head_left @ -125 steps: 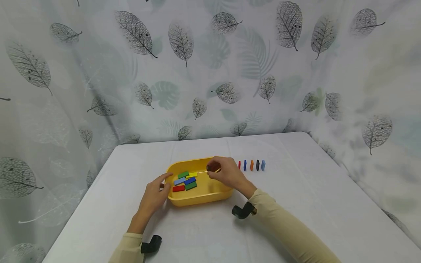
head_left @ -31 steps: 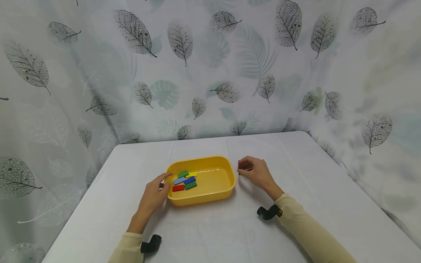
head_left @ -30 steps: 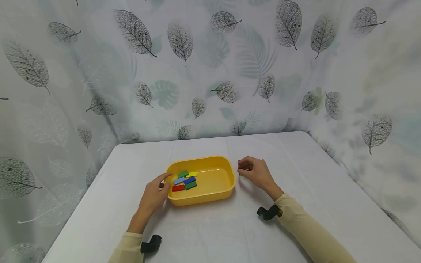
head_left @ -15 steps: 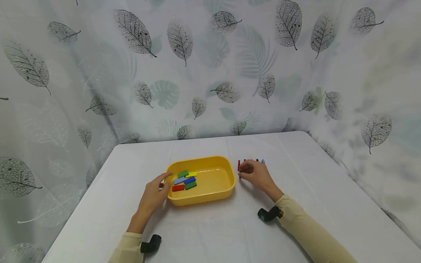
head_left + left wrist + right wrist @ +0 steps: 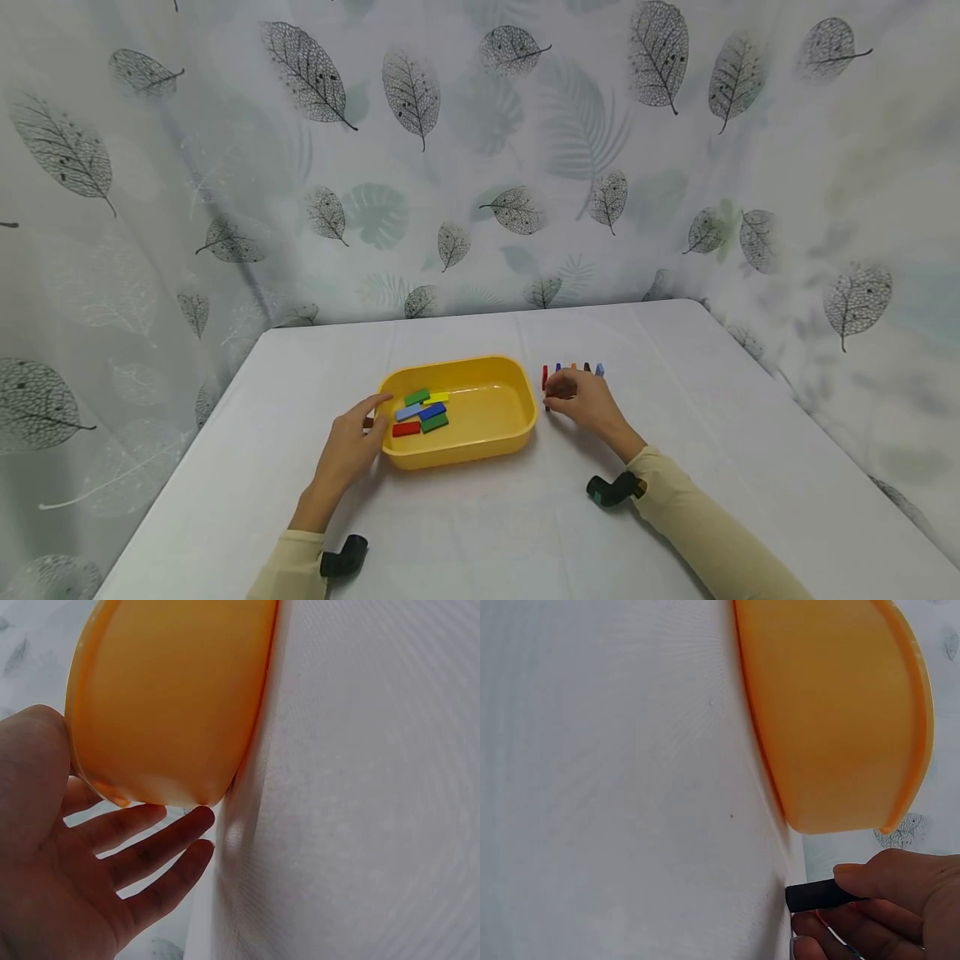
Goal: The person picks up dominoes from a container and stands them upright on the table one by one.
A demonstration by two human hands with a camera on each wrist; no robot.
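In the head view my left hand (image 5: 355,446) holds the left end of a yellow plastic tray (image 5: 457,457), thumb and index finger at the rim. The left wrist view shows its other fingers fairly straight against the outer wall. My right hand (image 5: 588,400), just right of the tray, pinches a black domino block (image 5: 817,895) between thumb and fingers. That block is upright, its lower end at the tabletop. Beyond the hand stands a row of upright domino blocks, with a red block (image 5: 544,377) nearest the tray and a light blue block (image 5: 600,369) farthest right.
Several loose blocks lie in the tray's left half, among them a red block (image 5: 406,429), a green block (image 5: 434,422) and a yellow block (image 5: 437,398). A white cloth covers the table (image 5: 465,533). A leaf-patterned curtain (image 5: 480,167) hangs behind and on both sides.
My right hand has gone from over the tray to the table on its right with the black block, then slightly toward me, uncovering the row's tops. My left hand has stayed at the tray.
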